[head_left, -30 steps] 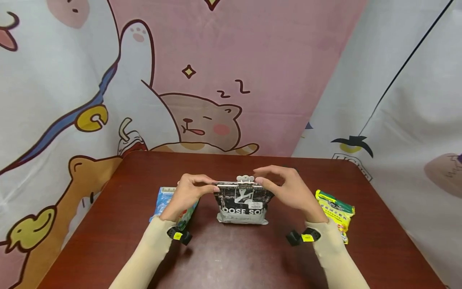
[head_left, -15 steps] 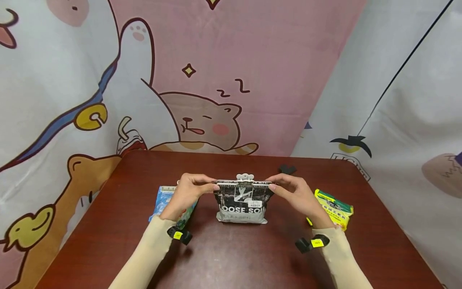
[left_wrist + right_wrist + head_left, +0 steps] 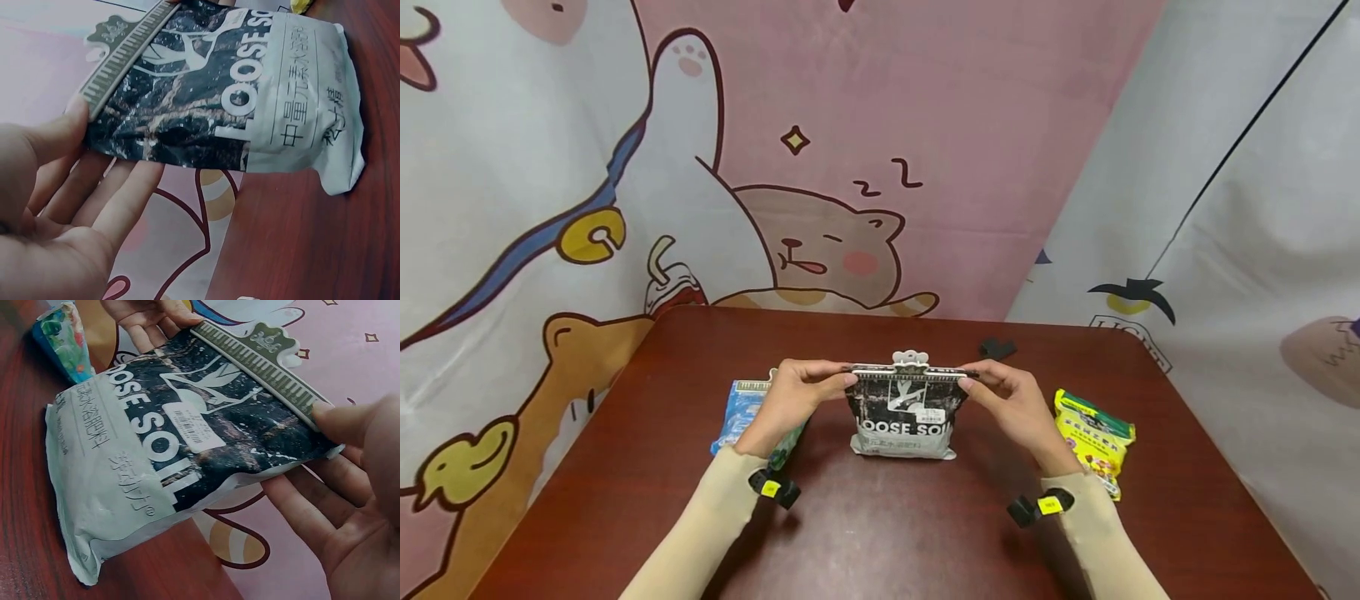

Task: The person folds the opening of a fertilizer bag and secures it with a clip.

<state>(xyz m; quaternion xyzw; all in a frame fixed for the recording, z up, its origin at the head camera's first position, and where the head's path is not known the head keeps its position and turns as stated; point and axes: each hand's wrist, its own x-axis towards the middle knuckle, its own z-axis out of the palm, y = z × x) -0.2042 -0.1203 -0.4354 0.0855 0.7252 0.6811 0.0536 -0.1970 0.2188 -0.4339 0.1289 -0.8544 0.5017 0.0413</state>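
Observation:
A black and white bag (image 3: 904,417) lettered "LOOSE SOIL" stands upright on the table in the middle of the head view. Across its top edge runs a long bag clip (image 3: 912,372) with a piano-key pattern and a scalloped tab. The left hand (image 3: 796,398) pinches the clip's left end between thumb and fingers. At the other end, the right hand (image 3: 1017,408) pinches the clip with its thumb (image 3: 350,422) on the front. In the right wrist view the other fingers (image 3: 306,512) spread behind the bag (image 3: 156,437).
A blue bag (image 3: 739,412), with a similar piano-key strip at its top, lies partly behind the left hand. To the right lies a yellow and green bag (image 3: 1093,442). A small black object (image 3: 997,347) is near the table's back edge. A cartoon-printed cloth (image 3: 880,150) hangs behind.
The right hand has moved right, from beside the clip's tab to its right end, and now pinches it there. The left hand and the bag stay about where they were.

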